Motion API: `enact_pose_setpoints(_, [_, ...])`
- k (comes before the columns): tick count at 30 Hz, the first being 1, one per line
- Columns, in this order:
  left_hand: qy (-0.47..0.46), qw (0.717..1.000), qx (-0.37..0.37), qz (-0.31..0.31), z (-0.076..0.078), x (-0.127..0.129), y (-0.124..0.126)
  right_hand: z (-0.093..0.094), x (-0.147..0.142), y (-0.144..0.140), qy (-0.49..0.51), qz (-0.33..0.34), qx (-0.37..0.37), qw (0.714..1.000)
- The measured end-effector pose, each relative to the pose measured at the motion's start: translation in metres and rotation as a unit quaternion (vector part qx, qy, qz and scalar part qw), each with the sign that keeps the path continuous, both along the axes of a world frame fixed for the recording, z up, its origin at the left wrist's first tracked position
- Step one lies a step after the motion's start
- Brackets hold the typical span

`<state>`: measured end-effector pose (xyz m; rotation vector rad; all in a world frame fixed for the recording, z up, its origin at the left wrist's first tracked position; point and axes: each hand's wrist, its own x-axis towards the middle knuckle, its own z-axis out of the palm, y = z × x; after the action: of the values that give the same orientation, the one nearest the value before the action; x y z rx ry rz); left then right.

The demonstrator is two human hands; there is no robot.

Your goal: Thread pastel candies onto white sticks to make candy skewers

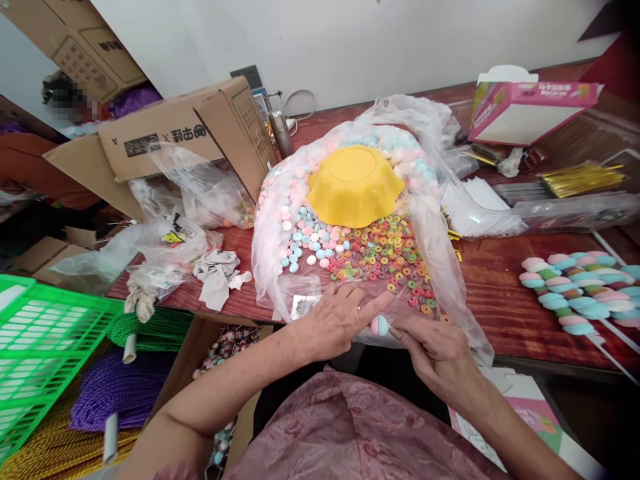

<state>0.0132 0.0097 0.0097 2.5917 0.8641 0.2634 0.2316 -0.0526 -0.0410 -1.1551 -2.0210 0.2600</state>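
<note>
Candy sits between our two hands in the head view, right at the near edge of the table. It is a small round marshmallow piece point(379, 325), pink on one side and blue on the other. Our left hand point(336, 321) pinches it with a long finger laid over the top. Our right hand point(434, 353) meets it from the other side, fingertips touching, so both hands are closed on the same little sweet. We cannot tell if a stick is already in it, because the fingers hide that part.

Just past our grip lies the big clear plastic bag point(435, 267), spread open on the red table point(500, 293). Closest to our fingers inside it are the colourful ring candies point(385, 257). A little farther, toward the left hand's side, are the pink, blue and white round candies point(307, 243). Beyond those, an upside-down yellow bowl point(354, 183) rests on the pile.

Far out from the right hand lie finished candy sticks point(575, 293), striped pink, green and blue.

We think the sweet is soft, so a gentle squeeze is best. Holding it low over the bag seems wise, so it lands in the pile if it slips. Turning it slowly between the fingertips should keep it round.
</note>
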Motion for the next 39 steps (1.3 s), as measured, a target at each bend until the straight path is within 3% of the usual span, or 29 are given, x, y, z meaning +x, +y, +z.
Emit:
enact_pose_setpoints(2, [-0.036, 0.995, 0.083, 0.038, 0.018, -0.001, -0.003, -0.006, -0.005, -0.002, 0.111, -0.048, -0.009, 0.993])
enact_pose_setpoints(4, [-0.127, 0.983, 0.122, 0.053, 0.029, -0.004, -0.013, -0.011, -0.007, -0.002, 0.199, -0.086, -0.03, 0.976])
enact_pose_setpoints(6, [-0.242, 0.965, 0.071, 0.073, 0.026, -0.009, -0.024, -0.016, -0.007, 0.0, 0.257, -0.106, -0.05, 0.959])
enact_pose_setpoints(8, [-0.327, 0.931, -0.077, 0.144, 0.009, -0.013, -0.03, -0.019, -0.009, 0.001, 0.29, -0.111, -0.059, 0.949])
enact_pose_setpoints(9, [-0.358, 0.898, -0.178, 0.182, -0.002, -0.014, -0.03, -0.02, -0.01, 0.002, 0.3, -0.109, -0.058, 0.946])
enact_pose_setpoints(11, [-0.454, 0.79, -0.345, 0.226, -0.021, -0.014, -0.022, -0.022, -0.015, 0.002, 0.306, -0.1, -0.057, 0.945])
enact_pose_setpoints(13, [-0.559, 0.687, -0.41, 0.217, -0.029, -0.015, -0.009, -0.023, -0.022, 0.002, 0.301, -0.092, -0.061, 0.947])
enact_pose_setpoints(14, [-0.596, 0.654, -0.421, 0.201, -0.027, -0.015, -0.003, -0.023, -0.026, 0.001, 0.298, -0.088, -0.063, 0.948])
enact_pose_setpoints(17, [-0.636, 0.611, -0.439, 0.173, -0.013, -0.014, 0.012, -0.023, -0.037, -0.002, 0.3, -0.084, -0.062, 0.948])
enact_pose_setpoints(22, [-0.695, 0.518, -0.449, 0.217, -0.005, -0.003, 0.02, -0.021, -0.044, -0.004, 0.25, -0.11, 0.014, 0.962])
enact_pose_setpoints(25, [-0.699, 0.512, -0.429, 0.255, -0.01, 0.001, 0.019, -0.018, -0.042, -0.003, 0.134, -0.117, 0.113, 0.978])
enact_pose_setpoints(30, [-0.613, 0.59, -0.464, 0.245, -0.015, -0.002, 0.013, -0.014, -0.031, 0.003, -0.002, -0.133, 0.212, 0.968])
enact_pose_setpoints(33, [-0.59, 0.615, -0.455, 0.259, -0.015, -0.005, 0.011, -0.016, -0.02, 0.008, -0.034, -0.154, 0.244, 0.957])
enact_pose_setpoints(36, [-0.573, 0.626, -0.454, 0.272, -0.014, -0.005, 0.009, -0.019, -0.013, 0.01, -0.043, -0.161, 0.25, 0.954])
enact_pose_setpoints(39, [-0.581, 0.609, -0.469, 0.267, -0.012, 0.0, 0.009, -0.022, -0.015, 0.01, -0.037, -0.144, 0.237, 0.96])
